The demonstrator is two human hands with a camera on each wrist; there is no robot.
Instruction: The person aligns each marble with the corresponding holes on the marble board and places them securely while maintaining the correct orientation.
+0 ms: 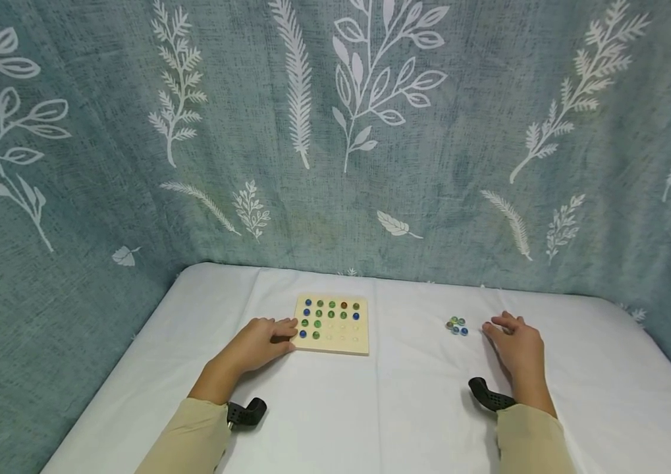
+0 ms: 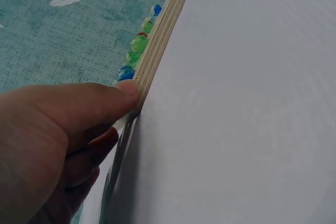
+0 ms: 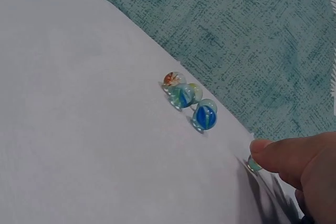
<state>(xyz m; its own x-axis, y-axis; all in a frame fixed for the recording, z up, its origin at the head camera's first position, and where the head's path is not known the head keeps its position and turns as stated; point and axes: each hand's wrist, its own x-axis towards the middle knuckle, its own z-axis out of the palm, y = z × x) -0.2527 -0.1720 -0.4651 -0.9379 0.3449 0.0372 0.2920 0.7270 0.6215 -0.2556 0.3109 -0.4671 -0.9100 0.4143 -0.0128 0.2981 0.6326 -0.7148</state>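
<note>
Your right hand [image 1: 515, 345] pinched a clear greenish glass marble [image 3: 253, 164] at the thumb tip; it looked light, hard, slippery, best held round its middle. Loose multicoloured glass marbles [image 3: 206, 116] lay nearby. Your left hand [image 1: 258, 342] gripped a stiff-looking, pale rectangular wooden board [image 1: 336, 320] at its left edge.

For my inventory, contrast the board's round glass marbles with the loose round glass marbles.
The round glass marbles on the rectangular cream board sit in rows; the loose round glass marbles cluster on white cloth. Board marbles outnumber loose marbles. Both groups include blue.
</note>
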